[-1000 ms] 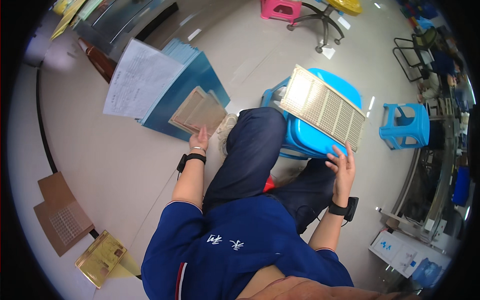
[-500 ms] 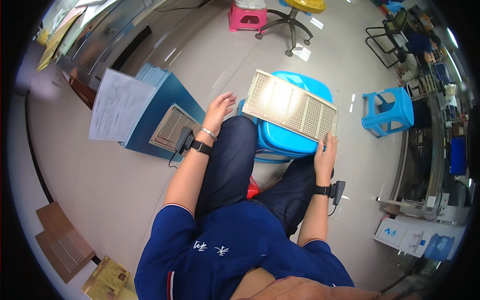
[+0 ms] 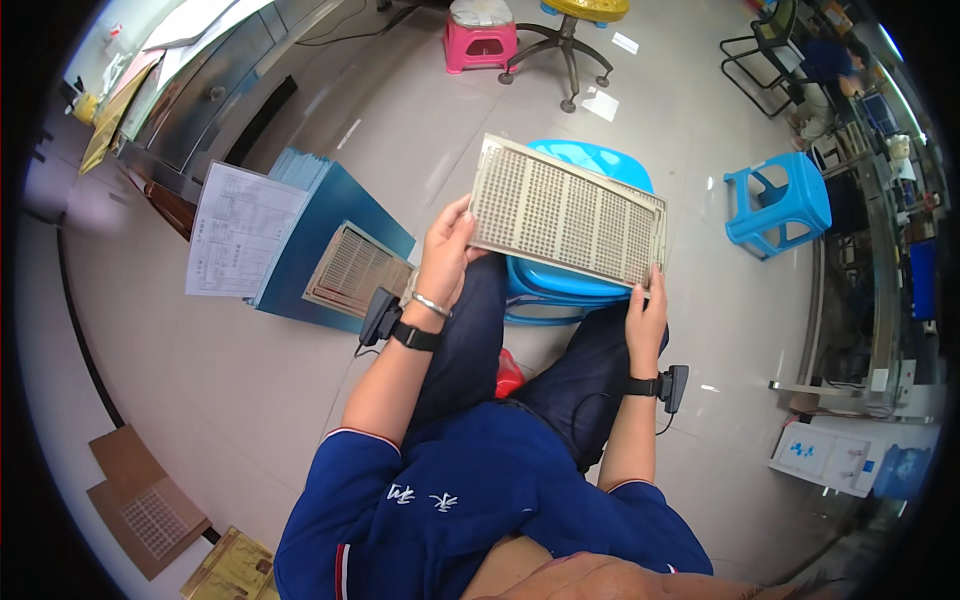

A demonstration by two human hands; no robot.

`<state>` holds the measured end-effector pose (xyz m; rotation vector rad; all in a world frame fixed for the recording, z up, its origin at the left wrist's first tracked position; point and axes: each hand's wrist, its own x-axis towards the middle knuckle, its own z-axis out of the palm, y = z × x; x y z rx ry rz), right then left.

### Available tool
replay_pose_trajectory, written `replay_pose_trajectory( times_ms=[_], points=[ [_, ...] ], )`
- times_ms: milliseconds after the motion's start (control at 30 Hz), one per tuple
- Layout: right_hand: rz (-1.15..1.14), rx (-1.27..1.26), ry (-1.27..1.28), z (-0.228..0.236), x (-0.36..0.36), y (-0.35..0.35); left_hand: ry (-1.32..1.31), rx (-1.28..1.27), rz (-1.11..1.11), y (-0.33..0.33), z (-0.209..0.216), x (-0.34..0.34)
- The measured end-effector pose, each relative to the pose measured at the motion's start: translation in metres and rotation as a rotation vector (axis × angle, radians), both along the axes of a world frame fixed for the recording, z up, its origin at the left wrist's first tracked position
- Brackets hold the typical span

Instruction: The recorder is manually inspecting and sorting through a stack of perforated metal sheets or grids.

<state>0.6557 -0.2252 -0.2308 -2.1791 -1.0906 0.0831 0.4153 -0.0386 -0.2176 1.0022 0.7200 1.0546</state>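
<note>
forearms [image 3: 387, 393] reach forward, left hand [image 3: 445, 252] curled in a grip, right hand [image 3: 647, 314] straighter.

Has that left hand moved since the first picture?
Yes. Judged against the blue stool, the left hand has moved closer, rightward from beside the teal stack, to the perforated panel's left end.

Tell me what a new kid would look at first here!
Probably the cream rectangular panel full of small holes, in the middle over a bright blue plastic stool. The left fingers grip its left end. Next, perhaps, the pink plastic stool near the top edge.
</note>
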Motion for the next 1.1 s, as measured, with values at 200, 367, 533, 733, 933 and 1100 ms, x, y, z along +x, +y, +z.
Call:
replay_pose_trajectory(
  times_ms=[200,367,533,733,933,1100],
  points=[
    [-0.174,0.492,0.667,0.021,0.007,-0.018,-0.406,-0.336,-0.153,-0.022,-0.004,-0.034],
    [-0.039,0.581,1.049,0.049,-0.002,-0.035,-0.401,-0.345,-0.157,-0.034,-0.006,-0.06],
    [0.025,0.498,0.965,0.067,-0.017,-0.035,-0.306,-0.319,-0.11,-0.044,-0.001,-0.075],
    [0.083,0.565,0.959,0.049,-0.004,-0.039,0.022,-0.019,-0.003,-0.048,-0.009,-0.091],
    [0.06,0.703,1.042,0.037,-0.008,-0.034,0.026,0.18,0.029,-0.049,0.003,-0.085],
    [0.132,0.777,1.207,0.038,-0.014,-0.038,-0.081,-0.127,-0.084,-0.054,-0.002,-0.097]
  ],
)
